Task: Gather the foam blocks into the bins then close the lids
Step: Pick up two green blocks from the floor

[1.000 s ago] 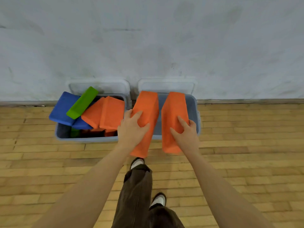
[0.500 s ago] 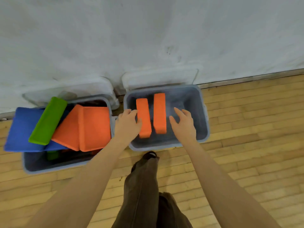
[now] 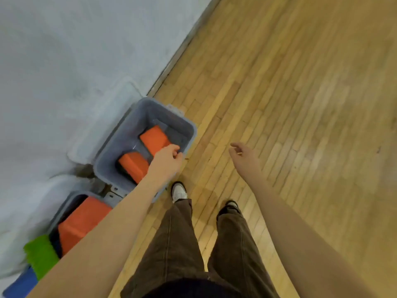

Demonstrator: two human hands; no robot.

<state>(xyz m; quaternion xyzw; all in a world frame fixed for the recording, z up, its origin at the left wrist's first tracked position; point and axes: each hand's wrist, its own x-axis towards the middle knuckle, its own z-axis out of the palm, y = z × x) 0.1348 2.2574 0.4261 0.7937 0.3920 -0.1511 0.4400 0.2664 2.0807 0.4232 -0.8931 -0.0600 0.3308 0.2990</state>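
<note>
Wood floor, grey wall, bins alongside.

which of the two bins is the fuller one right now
The bin at the lower left, piled with orange, green and blue blocks above its rim. The other bin, beside the left hand, holds only two orange blocks low inside.

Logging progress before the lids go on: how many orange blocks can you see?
3. Two lie in the nearer bin: one, another. One tops the fuller bin. More may be hidden beneath or behind the arm.
</note>
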